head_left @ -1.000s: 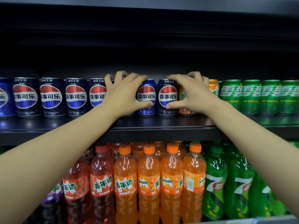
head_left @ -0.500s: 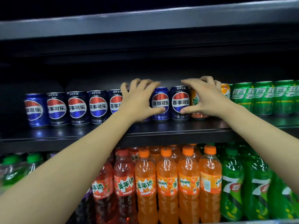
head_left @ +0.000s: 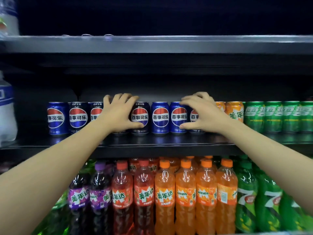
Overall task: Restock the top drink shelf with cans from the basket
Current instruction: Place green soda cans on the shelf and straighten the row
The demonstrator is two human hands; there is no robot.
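Observation:
A row of Pepsi cans (head_left: 160,117), blue and dark, stands on the black drink shelf (head_left: 169,143), with orange cans (head_left: 235,112) and green Sprite cans (head_left: 272,116) to their right. My left hand (head_left: 118,112) curls over a Pepsi can that it mostly hides, and its thumb lies on the neighbouring dark can (head_left: 140,116). My right hand (head_left: 203,112) grips a Pepsi can (head_left: 194,117) beside the orange cans, fingers over its top and thumb low on the blue can next to it. The basket is out of view.
Another black shelf edge (head_left: 152,44) runs above, dark behind it. Below hang rows of bottles: purple, red, orange (head_left: 186,192) and green (head_left: 247,197). A large water bottle (head_left: 6,112) stands at the far left of the can shelf, with a gap between it and the first can.
The view has pulled back and tilted up, showing the upper shelf. My hands now sit further apart, with three Pepsi cans between them instead of two.

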